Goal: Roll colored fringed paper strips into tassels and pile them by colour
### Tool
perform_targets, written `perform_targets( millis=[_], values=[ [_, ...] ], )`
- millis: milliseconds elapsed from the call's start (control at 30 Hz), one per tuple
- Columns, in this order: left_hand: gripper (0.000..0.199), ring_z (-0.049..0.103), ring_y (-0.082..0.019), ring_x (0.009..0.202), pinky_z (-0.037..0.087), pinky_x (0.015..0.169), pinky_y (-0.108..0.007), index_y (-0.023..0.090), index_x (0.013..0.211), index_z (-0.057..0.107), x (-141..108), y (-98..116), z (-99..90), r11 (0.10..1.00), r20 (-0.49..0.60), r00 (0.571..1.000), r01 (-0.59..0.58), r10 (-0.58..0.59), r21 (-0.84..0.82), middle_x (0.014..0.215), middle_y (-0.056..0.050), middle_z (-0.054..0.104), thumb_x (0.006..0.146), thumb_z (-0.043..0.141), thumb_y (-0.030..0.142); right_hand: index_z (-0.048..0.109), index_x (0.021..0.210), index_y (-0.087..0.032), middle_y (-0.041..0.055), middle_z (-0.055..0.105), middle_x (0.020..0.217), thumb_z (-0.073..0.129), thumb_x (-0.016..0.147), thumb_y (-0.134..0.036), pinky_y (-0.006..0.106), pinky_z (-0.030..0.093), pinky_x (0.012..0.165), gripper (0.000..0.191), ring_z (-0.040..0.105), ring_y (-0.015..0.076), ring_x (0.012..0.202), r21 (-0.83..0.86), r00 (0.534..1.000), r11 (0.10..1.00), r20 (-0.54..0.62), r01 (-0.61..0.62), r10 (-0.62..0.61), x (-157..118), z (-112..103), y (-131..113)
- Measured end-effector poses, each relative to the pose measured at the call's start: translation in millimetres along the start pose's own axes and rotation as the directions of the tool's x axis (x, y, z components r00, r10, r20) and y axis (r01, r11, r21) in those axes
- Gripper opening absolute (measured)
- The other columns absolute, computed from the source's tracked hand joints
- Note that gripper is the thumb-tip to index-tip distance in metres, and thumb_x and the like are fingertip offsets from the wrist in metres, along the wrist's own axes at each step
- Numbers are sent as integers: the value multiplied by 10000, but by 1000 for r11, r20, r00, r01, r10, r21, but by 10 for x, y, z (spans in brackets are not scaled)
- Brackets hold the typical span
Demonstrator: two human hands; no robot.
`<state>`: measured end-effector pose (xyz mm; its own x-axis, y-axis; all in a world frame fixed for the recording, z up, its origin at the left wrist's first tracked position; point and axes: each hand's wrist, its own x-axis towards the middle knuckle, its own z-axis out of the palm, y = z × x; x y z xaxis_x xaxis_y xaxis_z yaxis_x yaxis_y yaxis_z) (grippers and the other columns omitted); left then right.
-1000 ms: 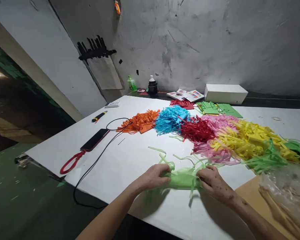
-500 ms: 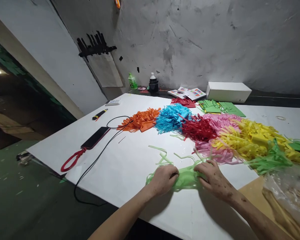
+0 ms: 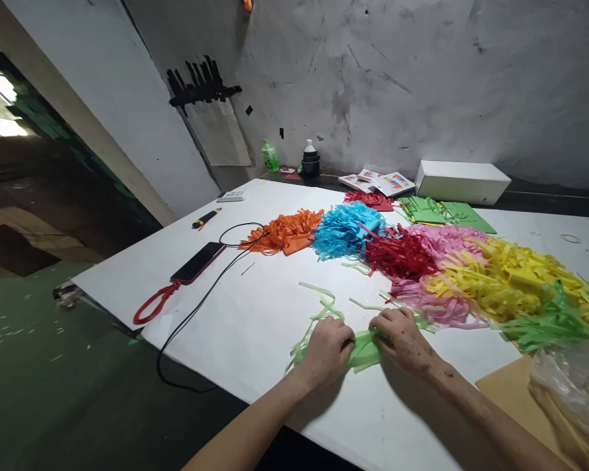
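A light green piece of fringed tissue paper [image 3: 366, 351] lies on the white tabletop [image 3: 255, 314] near its front edge. My left hand [image 3: 328, 350] is closed on its left part, with thin green strips fanning out past the fingers. Around its right part my right hand [image 3: 401, 337] is closed too, the fingertips hidden underneath. The two hands are a short gap apart. Beyond them lie loose green strips [image 3: 319, 288] and a pink fringed bundle [image 3: 434, 304].
Fringed bundles in orange [image 3: 285, 232], blue [image 3: 346, 230], red [image 3: 400, 254] and yellow [image 3: 513, 275] line the table. A phone [image 3: 197, 263], a black cable [image 3: 191, 320] and a cutter knife [image 3: 207, 218] are left. A white box [image 3: 464, 182] stands behind; a clear plastic bag [image 3: 574, 386] lies right.
My hands have drawn closer together on the green fringed paper, and less of it shows between them. The whole view has shifted slightly; the other bundles lie as before.
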<state>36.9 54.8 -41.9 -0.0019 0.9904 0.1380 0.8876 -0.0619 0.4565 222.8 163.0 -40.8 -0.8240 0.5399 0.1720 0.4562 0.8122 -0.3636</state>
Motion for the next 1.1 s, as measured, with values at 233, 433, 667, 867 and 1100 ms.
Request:
perform_targets(
  millis=[233, 433, 667, 867, 1100],
  values=[
    [148, 529, -248, 918, 362, 802, -378, 195, 954, 595, -19, 6, -55, 997, -21, 1000, 2, -1, 72, 979, -62, 631, 815, 583, 146, 624, 899, -194, 46, 614, 915, 539, 812, -55, 376, 313, 839, 185, 546, 216, 893, -11, 1000, 1000, 1, -29, 29, -76, -36, -38],
    [151, 533, -240, 943, 381, 811, -365, 195, 842, 582, 90, -34, -140, 998, 102, 994, -47, 43, 31, 998, -63, 612, 724, 580, 102, 575, 870, -201, 33, 603, 939, 557, 745, -82, 366, 332, 808, 173, 551, 215, 905, 47, 999, 999, 19, -27, 26, -51, -36, 4],
    [218, 545, -218, 858, 399, 813, -350, 201, 867, 570, 121, -15, -232, 996, 105, 992, -65, 71, -54, 878, -36, 639, 695, 552, 68, 509, 805, -193, 12, 592, 804, 503, 720, -7, 358, 321, 781, 204, 492, 199, 800, 58, 998, 997, -49, 42, -40, -137, -191, -72],
    [149, 551, -222, 865, 386, 800, -352, 201, 820, 620, 102, 16, -410, 990, 43, 989, -142, 142, 4, 871, -52, 648, 783, 524, 94, 589, 1104, -188, 70, 638, 936, 456, 734, 20, 442, 340, 872, 445, 513, 252, 897, -34, 976, 992, -174, 123, -127, -329, -382, -103],
    [109, 555, -212, 806, 379, 765, -339, 194, 766, 602, 83, 155, -527, 976, 116, 974, -204, 195, 73, 834, -51, 647, 770, 533, 110, 482, 1402, -265, 86, 518, 1414, 549, 812, -146, 474, 384, 1063, 606, 430, 310, 1312, 184, 991, 975, -82, 123, -109, -431, -669, -86]
  ],
)
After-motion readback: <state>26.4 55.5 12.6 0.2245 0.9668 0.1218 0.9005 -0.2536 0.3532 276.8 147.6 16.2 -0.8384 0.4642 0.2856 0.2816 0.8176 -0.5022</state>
